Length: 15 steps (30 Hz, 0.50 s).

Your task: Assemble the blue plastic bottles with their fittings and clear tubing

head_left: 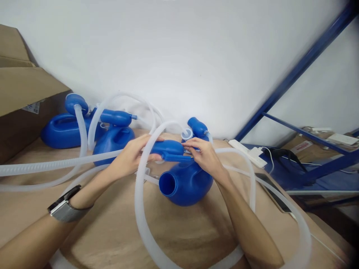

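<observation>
In front of me my left hand (pixel 137 151) is closed around a rounded blue plastic mouthpiece (pixel 171 148) with a flat strip along its near side. My right hand (pixel 203 155) pinches at its right end, where whatever lies between the fingertips is too small to make out. Just below both hands lies a blue plastic jug (pixel 193 186), tipped so that its uncapped round neck faces me. A translucent ribbed hose (pixel 140 190) loops in front of my left hand and down toward the table's front. Behind my right hand is a white ring-shaped cap (pixel 187 134).
More blue jugs (pixel 66 130) with mouthpieces and hoses stand at the back left, beside a cardboard box (pixel 30 89). On the right are a white power strip (pixel 248 153), a phone (pixel 273 192) and a blue metal frame (pixel 294 71). Hoses trail across the wooden table (pixel 117 224).
</observation>
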### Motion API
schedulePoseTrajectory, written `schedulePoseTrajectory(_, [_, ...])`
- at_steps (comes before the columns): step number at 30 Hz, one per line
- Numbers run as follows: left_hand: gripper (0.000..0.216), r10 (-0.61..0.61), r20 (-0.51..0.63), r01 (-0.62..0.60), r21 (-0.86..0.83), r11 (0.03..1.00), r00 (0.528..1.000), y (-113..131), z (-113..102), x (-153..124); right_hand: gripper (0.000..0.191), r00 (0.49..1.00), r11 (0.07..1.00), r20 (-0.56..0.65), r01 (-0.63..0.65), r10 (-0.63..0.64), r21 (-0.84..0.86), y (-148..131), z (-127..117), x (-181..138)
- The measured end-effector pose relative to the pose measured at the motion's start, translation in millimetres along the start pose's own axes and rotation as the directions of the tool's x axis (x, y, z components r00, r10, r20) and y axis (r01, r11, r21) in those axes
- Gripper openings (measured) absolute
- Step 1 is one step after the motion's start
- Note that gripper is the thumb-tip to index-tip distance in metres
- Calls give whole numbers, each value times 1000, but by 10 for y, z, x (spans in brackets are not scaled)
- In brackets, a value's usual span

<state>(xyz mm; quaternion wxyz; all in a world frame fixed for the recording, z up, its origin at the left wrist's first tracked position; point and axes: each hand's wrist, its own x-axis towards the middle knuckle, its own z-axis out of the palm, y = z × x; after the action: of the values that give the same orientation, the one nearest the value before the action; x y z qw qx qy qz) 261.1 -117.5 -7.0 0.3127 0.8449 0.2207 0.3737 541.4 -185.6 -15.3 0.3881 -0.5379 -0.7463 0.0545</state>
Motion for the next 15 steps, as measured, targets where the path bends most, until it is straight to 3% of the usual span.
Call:
schedulePoseTrajectory(8, [57,-21,9,21,50,999,1000,81,8,-27,38,996,998,77,49,-45,-48,33,-33,-7])
schedulePoseTrajectory(12, [52,36,21,-38,111,993,999,126,-8,-59,39,992,993,83,97,-91,-68,33,-20,-1])
schedulePoseTrajectory(15, [49,90,22,-92,148,985,996,163,-37,-79,32,997,998,51,57,-55,-40,33,-81,14])
